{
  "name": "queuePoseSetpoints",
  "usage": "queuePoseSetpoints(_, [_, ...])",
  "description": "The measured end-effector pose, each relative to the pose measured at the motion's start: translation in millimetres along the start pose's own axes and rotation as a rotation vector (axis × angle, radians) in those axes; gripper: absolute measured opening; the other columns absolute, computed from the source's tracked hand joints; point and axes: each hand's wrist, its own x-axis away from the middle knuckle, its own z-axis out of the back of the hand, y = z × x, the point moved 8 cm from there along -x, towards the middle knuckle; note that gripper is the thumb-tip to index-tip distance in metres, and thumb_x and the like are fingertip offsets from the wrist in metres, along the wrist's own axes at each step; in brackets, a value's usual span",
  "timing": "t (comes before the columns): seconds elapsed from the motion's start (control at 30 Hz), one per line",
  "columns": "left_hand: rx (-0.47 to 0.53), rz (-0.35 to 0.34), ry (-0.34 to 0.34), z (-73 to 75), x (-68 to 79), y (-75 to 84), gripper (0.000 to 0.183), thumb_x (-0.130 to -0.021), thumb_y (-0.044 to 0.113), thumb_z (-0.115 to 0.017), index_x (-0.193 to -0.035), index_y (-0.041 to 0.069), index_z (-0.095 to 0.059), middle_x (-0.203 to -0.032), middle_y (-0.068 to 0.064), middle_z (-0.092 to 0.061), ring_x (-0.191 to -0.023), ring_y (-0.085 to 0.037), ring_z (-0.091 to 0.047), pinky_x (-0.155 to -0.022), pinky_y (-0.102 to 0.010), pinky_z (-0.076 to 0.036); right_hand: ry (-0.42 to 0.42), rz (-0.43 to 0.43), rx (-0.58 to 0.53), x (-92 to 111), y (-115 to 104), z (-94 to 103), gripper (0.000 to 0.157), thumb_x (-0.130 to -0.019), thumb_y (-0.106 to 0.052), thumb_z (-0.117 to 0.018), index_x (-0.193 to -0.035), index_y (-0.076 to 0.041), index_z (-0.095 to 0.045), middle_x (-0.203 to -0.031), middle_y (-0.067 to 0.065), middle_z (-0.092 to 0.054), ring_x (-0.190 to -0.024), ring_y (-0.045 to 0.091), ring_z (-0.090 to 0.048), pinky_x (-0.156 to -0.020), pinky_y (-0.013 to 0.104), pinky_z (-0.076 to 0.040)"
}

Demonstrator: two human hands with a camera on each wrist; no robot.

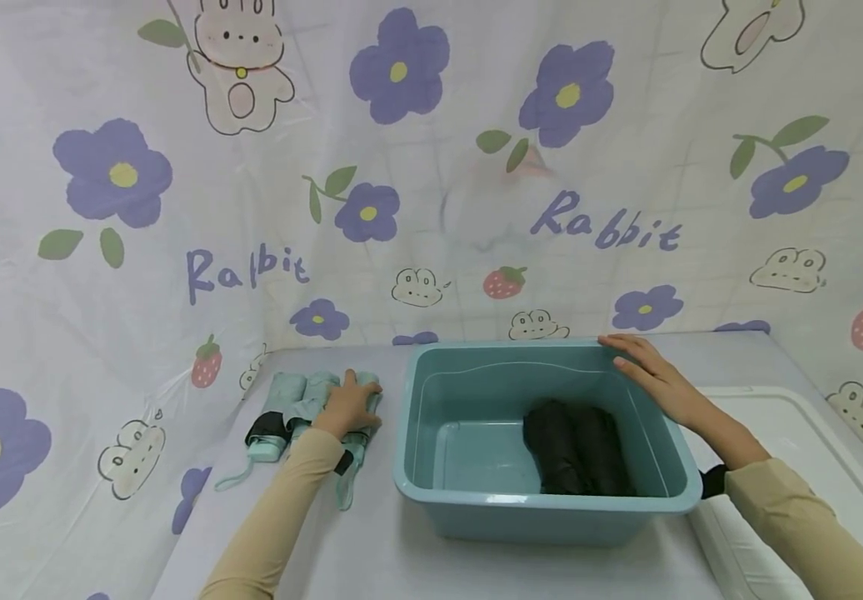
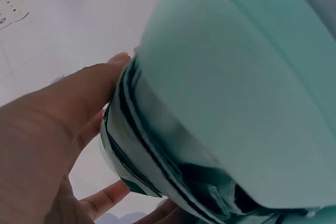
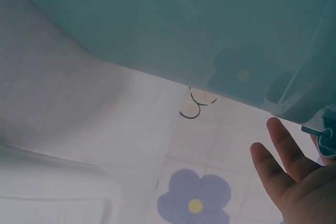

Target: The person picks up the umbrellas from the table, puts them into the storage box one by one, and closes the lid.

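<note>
We see a pale cloth (image 1: 461,183) hanging behind and along both sides of a whitish surface (image 1: 356,550). Across it we find purple flowers (image 1: 401,71), green leaves (image 1: 60,244), strawberries (image 1: 502,284), outlined rabbits (image 1: 241,96) and the word "Rabbit" (image 1: 606,225) twice. Faint straight lines cross the fabric, and our light looks soft.

My right hand (image 3: 304,187) sits at four o'clock, two fingers (image 3: 289,148) straight and parted, one tip right by the edge of the blue-green tub (image 3: 157,24); whether it touches, I can't tell. The tub's smooth wall fills twelve o'clock. A white rimmed panel (image 3: 52,179) lies at eight, beside pale worktop (image 3: 131,114), and cloth (image 3: 202,148) printed with a purple flower (image 3: 194,195) shows at six.
</note>
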Motion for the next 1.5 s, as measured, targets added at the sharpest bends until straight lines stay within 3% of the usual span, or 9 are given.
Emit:
queuePoseSetpoints(0.17, [0.025,0.010,0.004,-0.9,-1.7,3.6,0.056,-0.075,0.026,-0.078,-0.125,0.012,-0.057,-0.138,-0.034,-0.024,-0.096,-0.050,-0.052,-0.089,-0.060,-0.038,0.001,-0.005,-0.001,0,1,-0.4,0.045,-0.101,-0.024,-0.036,-0.143,-0.008,-0.033,-0.145,0.022,-0.025,-0.131,0.046,-0.023,-0.093,0.073,-0.019])
queuePoseSetpoints(0.37, [0.015,0.033,0.026,-9.5,-2.6,1.6,0.051,-0.078,0.021,-0.075,-0.125,0.012,-0.057,-0.138,-0.036,-0.020,-0.097,-0.053,-0.050,-0.079,-0.058,-0.045,0.003,0.008,-0.007,0,3,-1.4,0.045,-0.101,-0.023,-0.035,-0.142,-0.004,-0.034,-0.145,0.022,-0.025,-0.130,0.047,-0.023,-0.093,0.073,-0.019])
queuePoseSetpoints(0.63, [0.090,0.069,0.138,-5.2,2.9,-4.7,0.044,-0.080,0.019,-0.072,-0.121,0.016,-0.057,-0.133,-0.032,-0.024,-0.093,-0.052,-0.041,-0.058,-0.045,-0.048,0.001,0.016,-0.002,-1,5,-1.3,0.044,-0.101,-0.023,-0.035,-0.142,-0.005,-0.034,-0.144,0.023,-0.025,-0.130,0.047,-0.024,-0.092,0.073,-0.020])
queuePoseSetpoints(0.83, [0.162,0.090,0.155,1.1,5.5,-4.4,0.042,-0.079,0.017,-0.072,-0.118,0.016,-0.058,-0.133,-0.035,-0.023,-0.093,-0.050,-0.039,-0.062,-0.048,-0.046,-0.001,0.017,-0.008,-1,4,-1.1,0.044,-0.101,-0.023,-0.035,-0.142,-0.005,-0.034,-0.145,0.023,-0.025,-0.130,0.047,-0.023,-0.093,0.073,-0.020])
queuePoseSetpoints(1.17, [0.222,0.063,0.169,10.5,3.7,-7.2,0.042,-0.080,0.020,-0.071,-0.118,0.015,-0.054,-0.123,-0.038,-0.027,-0.090,-0.050,-0.042,-0.072,-0.055,-0.041,0.002,0.017,0.006,-1,4,-0.2,0.044,-0.101,-0.023,-0.035,-0.142,-0.005,-0.034,-0.145,0.022,-0.025,-0.131,0.047,-0.022,-0.093,0.074,-0.019])
queuePoseSetpoints(1.5, [0.349,0.111,0.061,24.0,10.6,-13.6,0.049,-0.084,0.028,-0.068,-0.128,0.019,-0.048,-0.128,-0.040,-0.027,-0.108,-0.061,-0.037,-0.080,-0.064,-0.041,-0.006,0.031,-0.004,-1,2,0.1,0.043,-0.101,-0.021,-0.036,-0.142,-0.005,-0.035,-0.144,0.022,-0.026,-0.130,0.046,-0.023,-0.094,0.072,-0.019])
